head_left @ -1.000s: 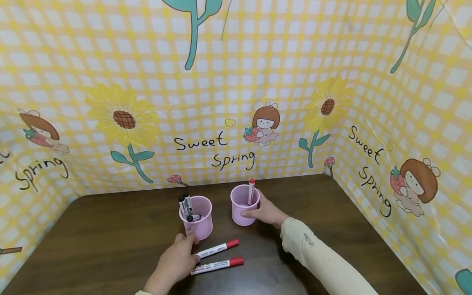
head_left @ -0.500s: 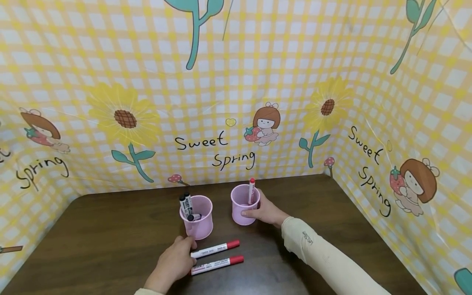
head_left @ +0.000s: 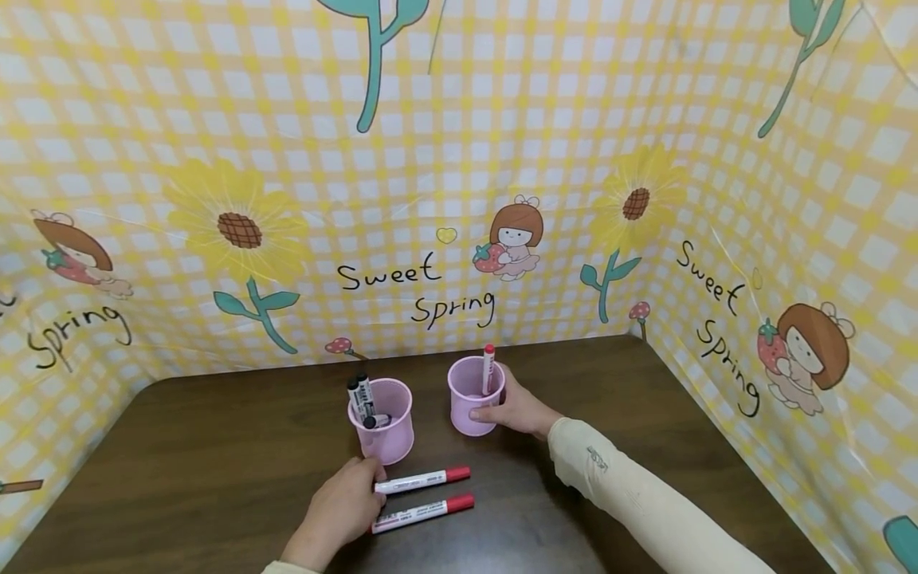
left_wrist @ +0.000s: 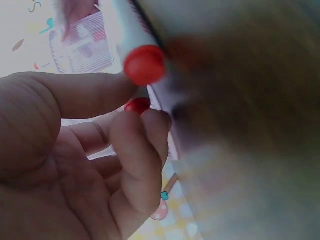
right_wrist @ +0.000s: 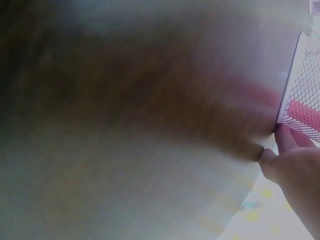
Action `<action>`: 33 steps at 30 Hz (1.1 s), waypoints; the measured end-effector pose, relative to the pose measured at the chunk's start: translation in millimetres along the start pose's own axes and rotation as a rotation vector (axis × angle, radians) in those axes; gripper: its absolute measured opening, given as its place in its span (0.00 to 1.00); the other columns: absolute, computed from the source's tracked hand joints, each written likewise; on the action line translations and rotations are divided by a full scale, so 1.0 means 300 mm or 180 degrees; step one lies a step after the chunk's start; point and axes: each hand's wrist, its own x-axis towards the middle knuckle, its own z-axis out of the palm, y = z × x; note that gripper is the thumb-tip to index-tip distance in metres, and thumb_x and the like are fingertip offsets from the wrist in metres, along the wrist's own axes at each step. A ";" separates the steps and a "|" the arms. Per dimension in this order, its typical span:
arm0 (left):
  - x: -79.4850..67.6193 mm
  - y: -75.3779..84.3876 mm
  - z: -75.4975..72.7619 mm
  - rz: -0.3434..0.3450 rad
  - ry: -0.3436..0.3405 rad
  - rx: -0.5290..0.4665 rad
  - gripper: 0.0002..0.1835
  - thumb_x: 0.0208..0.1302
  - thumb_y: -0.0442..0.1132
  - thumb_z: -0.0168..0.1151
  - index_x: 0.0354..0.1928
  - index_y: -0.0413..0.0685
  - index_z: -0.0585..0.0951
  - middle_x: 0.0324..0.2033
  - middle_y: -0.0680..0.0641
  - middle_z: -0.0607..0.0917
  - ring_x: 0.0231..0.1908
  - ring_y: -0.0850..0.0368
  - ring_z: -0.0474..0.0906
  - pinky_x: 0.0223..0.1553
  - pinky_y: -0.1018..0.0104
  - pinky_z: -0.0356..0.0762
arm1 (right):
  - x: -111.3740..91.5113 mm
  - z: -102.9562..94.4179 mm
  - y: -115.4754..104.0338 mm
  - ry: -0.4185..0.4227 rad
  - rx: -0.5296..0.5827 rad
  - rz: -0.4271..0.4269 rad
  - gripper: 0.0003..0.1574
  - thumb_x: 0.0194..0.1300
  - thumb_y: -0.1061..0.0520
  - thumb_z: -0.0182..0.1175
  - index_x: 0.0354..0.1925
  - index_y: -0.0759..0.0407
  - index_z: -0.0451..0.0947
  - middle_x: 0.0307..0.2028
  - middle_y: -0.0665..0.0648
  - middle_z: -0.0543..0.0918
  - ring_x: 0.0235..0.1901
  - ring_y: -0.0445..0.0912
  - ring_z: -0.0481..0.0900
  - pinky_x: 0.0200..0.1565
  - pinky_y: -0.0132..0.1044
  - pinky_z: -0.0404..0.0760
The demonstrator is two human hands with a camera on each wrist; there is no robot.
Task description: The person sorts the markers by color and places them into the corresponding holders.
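My left hand (head_left: 346,502) pinches the rear end of the farther red-capped marker (head_left: 423,481), which lies on the table. The nearer red-capped marker (head_left: 423,514) lies alongside, its rear end by my thumb. In the left wrist view, my thumb and curled fingers close around the farther marker's red end (left_wrist: 136,105). My right hand (head_left: 519,405) grips the right pink mesh pen holder (head_left: 469,418), thumb in front. One red-capped marker (head_left: 488,371) stands inside it. The left pink mesh pen holder (head_left: 394,442), just beyond my left fingers, contains several black-capped markers (head_left: 363,401).
Both pen holders stand upright on a dark wood table (head_left: 237,446), apart from each other. A yellow checked cloth (head_left: 402,175) with printed flowers rises behind the table and along its sides.
The farther marker has shifted slightly right and lies a little flatter, my left fingers staying at its rear end. My right hand and both pen holders keep their places.
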 end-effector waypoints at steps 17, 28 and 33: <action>-0.031 0.175 -0.095 0.0326 0.0403 -0.0472 0.09 0.54 0.36 0.67 0.32 0.57 0.76 0.21 0.60 0.71 0.22 0.62 0.68 0.25 0.63 0.65 | 0.024 0.001 0.040 0.0181 -0.0173 0.0030 0.58 0.47 0.52 0.75 0.68 0.54 0.51 0.57 0.57 0.70 0.56 0.49 0.68 0.59 0.47 0.61; 0.004 0.284 -0.124 0.0528 0.0431 -0.1657 0.10 0.57 0.36 0.67 0.35 0.61 0.78 0.32 0.56 0.73 0.30 0.62 0.71 0.31 0.69 0.71 | 0.014 0.000 0.024 0.0140 -0.0103 0.0039 0.57 0.48 0.53 0.75 0.68 0.57 0.52 0.57 0.60 0.71 0.56 0.51 0.68 0.59 0.49 0.61; 0.044 0.317 -0.128 0.0525 0.0446 -0.2298 0.08 0.60 0.39 0.66 0.41 0.59 0.79 0.27 0.50 0.75 0.25 0.58 0.71 0.24 0.68 0.70 | -0.018 0.000 -0.054 -0.0028 -0.0005 -0.0033 0.56 0.51 0.58 0.72 0.68 0.65 0.49 0.58 0.66 0.69 0.57 0.57 0.67 0.59 0.50 0.61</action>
